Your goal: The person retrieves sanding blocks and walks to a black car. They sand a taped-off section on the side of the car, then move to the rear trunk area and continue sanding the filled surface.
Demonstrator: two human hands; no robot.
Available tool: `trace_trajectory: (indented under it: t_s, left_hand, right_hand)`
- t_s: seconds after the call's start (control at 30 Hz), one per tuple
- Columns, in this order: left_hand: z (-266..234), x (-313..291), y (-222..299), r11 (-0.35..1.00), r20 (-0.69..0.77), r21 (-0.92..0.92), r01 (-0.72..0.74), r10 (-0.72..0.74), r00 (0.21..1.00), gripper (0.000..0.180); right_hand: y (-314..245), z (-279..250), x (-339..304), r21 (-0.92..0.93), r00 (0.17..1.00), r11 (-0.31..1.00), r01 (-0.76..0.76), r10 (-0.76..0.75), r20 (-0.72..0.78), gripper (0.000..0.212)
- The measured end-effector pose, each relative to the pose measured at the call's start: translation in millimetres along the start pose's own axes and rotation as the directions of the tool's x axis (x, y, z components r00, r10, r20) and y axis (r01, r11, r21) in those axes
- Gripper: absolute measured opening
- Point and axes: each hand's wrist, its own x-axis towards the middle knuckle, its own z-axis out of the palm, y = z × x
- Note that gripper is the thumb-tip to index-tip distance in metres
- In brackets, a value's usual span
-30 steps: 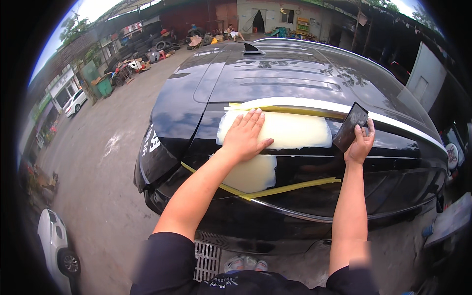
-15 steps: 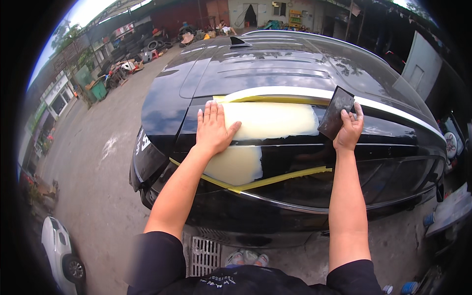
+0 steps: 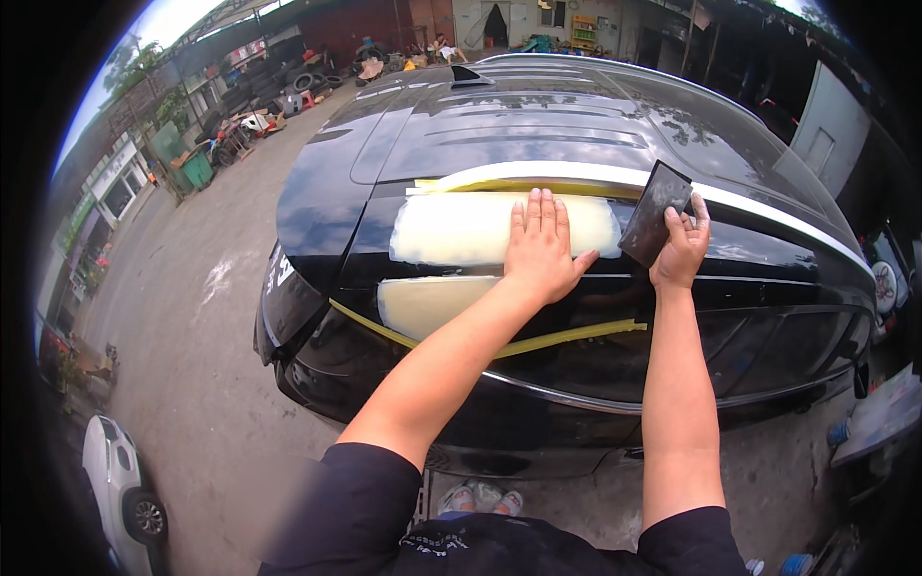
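My left hand [image 3: 547,252] lies flat on the upper cream filler patch [image 3: 449,228], near its right part, with the fingers stretched out and the thumb apart. A second, smaller filler patch [image 3: 430,300] sits just below, partly hidden by my left forearm. Both are on the side of a black car [image 3: 595,293]. In my right hand [image 3: 680,254] is a thin, dark rectangular sanding pad [image 3: 657,209] with pale smudges, tilted up beside the right end of the upper patch. Fingers and thumb grip its right edge.
Yellow masking tape [image 3: 576,338] runs under the patches, and more lines the white roof rail [image 3: 595,174]. A white car [image 3: 120,480] stands at the lower left. Tyres [image 3: 259,91] are heaped far left, near a green bin [image 3: 197,171]. A person [image 3: 448,50] sits in the background.
My left hand has slid right across the upper patch, from its left end toward its right end. My right hand and the sanding pad have stayed nearly still.
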Motion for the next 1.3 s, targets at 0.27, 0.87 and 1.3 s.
trace_trajectory:
  t_s: [0.27, 0.87, 1.3]
  left_hand:
    - [-30.2, -19.0, -82.3, 0.932, 0.087, 0.04, -0.361, 0.357, 0.93, 0.076]
    - [-29.4, -72.6, -138.8, 0.984, -0.011, 0.133, 0.122, -0.122, 0.992, 0.085]
    - [-77.8, -129.7, -17.8, -0.111, 0.282, -0.951, 0.287, 0.063, 0.957, 0.048]
  right_hand:
    - [-1.2, -1.4, 3.0, -0.03, 1.0, 1.0, -0.009, 0.009, 0.002, 0.057]
    - [-0.6, 2.1, -0.8, -0.069, 0.998, 0.998, -0.011, 0.015, 0.057, 0.056]
    - [-82.5, 45.1, -108.9, -0.208, 0.835, 0.949, -0.239, 0.31, 0.455, 0.067]
